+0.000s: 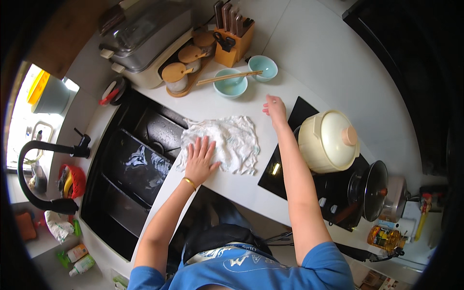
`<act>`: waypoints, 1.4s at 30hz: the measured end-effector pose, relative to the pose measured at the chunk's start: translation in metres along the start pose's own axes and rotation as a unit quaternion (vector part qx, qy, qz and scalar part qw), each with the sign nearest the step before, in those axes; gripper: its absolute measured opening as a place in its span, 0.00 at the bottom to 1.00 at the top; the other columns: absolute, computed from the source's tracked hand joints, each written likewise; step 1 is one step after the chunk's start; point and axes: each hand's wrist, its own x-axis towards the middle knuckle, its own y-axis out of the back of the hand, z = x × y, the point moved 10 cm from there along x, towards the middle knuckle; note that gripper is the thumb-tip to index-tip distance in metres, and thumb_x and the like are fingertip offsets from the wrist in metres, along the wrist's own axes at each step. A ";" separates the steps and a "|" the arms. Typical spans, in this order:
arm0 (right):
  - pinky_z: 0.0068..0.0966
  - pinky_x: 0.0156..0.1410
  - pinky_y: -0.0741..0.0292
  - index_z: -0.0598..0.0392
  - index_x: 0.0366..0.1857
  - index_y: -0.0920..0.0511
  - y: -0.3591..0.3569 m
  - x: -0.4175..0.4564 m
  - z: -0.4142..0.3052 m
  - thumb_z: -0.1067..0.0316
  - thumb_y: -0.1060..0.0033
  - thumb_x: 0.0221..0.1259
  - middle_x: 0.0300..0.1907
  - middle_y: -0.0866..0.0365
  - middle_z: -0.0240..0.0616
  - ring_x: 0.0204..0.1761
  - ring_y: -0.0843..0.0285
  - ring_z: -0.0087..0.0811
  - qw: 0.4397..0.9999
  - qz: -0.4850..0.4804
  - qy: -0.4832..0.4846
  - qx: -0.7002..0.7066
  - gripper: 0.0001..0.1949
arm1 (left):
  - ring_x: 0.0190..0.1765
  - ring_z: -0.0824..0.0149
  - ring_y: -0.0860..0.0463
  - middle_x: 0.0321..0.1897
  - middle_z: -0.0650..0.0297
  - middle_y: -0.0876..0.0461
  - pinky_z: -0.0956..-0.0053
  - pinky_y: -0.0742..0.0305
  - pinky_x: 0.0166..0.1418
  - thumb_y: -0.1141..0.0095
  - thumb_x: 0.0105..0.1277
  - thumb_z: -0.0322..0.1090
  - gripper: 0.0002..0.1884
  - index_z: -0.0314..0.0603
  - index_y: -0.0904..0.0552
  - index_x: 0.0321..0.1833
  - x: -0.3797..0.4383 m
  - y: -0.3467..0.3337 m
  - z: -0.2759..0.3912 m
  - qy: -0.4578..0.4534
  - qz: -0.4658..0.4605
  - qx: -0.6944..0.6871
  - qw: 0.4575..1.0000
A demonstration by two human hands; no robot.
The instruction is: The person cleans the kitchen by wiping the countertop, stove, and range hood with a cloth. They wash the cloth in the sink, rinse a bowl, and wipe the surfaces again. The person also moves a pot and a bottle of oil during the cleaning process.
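Observation:
A white patterned cloth [232, 141] lies spread and wrinkled on the white countertop [232, 188], its left side at the sink's edge. My left hand [200, 156] rests flat on the cloth's near left part, fingers apart. Past the cloth's far right corner, my right hand [275, 108] hovers over the counter beside the stove, fingers loosely curled with nothing visible in them. Ahead of it stand two light blue bowls, a nearer one [230, 87] and a farther one [266, 65]. A pair of wooden chopsticks [232, 77] lies across the nearer bowl and reaches the farther one.
The black sink [108, 203] with its black faucet [36, 145] is at left. A cream lidded pot [319, 145] sits on the black cooktop [272, 170] by my right forearm. At the back are a knife block [235, 43], lidded seasoning jars [175, 76] and a large steamer [145, 47].

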 end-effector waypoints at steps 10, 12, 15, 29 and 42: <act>0.28 0.21 0.27 0.66 0.38 0.30 -0.013 0.112 0.015 0.60 0.62 0.59 0.23 0.23 0.48 0.18 0.23 0.37 0.979 0.001 -0.189 0.072 0.17 | 0.73 0.50 0.58 0.71 0.54 0.53 0.51 0.62 0.71 0.48 0.60 0.52 0.37 0.49 0.44 0.69 0.004 0.002 0.001 0.020 -0.067 -0.032 0.997; 0.27 0.20 0.26 0.69 0.30 0.28 0.005 0.105 0.016 0.65 0.65 0.58 0.23 0.23 0.48 0.17 0.23 0.36 0.983 0.016 -0.182 0.018 0.15 | 0.73 0.50 0.57 0.71 0.54 0.53 0.51 0.61 0.71 0.48 0.59 0.52 0.37 0.49 0.43 0.69 0.003 0.004 0.001 0.019 -0.063 -0.033 0.997; 0.27 0.20 0.26 0.69 0.30 0.28 0.031 0.067 0.008 0.67 0.65 0.59 0.22 0.23 0.48 0.18 0.22 0.36 0.985 0.059 -0.161 0.004 0.14 | 0.72 0.50 0.54 0.71 0.55 0.51 0.49 0.58 0.70 0.47 0.57 0.53 0.38 0.50 0.42 0.69 0.000 0.005 -0.003 0.019 -0.046 -0.031 0.998; 0.21 0.21 0.30 0.66 0.40 0.32 -0.024 -0.211 -0.077 0.71 0.61 0.58 0.20 0.25 0.41 0.16 0.27 0.28 0.986 -0.155 -0.041 -0.037 0.11 | 0.56 0.63 0.26 0.54 0.53 0.27 0.70 0.29 0.57 0.53 0.68 0.37 0.22 0.37 0.35 0.63 -0.080 0.050 -0.043 0.197 0.107 -0.792 0.567; 0.30 0.42 0.26 0.61 0.55 0.32 -0.372 -0.427 -0.089 0.55 0.48 0.61 0.41 0.24 0.45 0.42 0.22 0.33 0.759 -0.612 0.159 -0.158 0.24 | 0.54 0.62 0.31 0.52 0.60 0.34 0.69 0.32 0.57 0.55 0.47 0.25 0.33 0.45 0.41 0.62 -0.385 0.143 -0.176 0.385 0.409 -0.569 0.600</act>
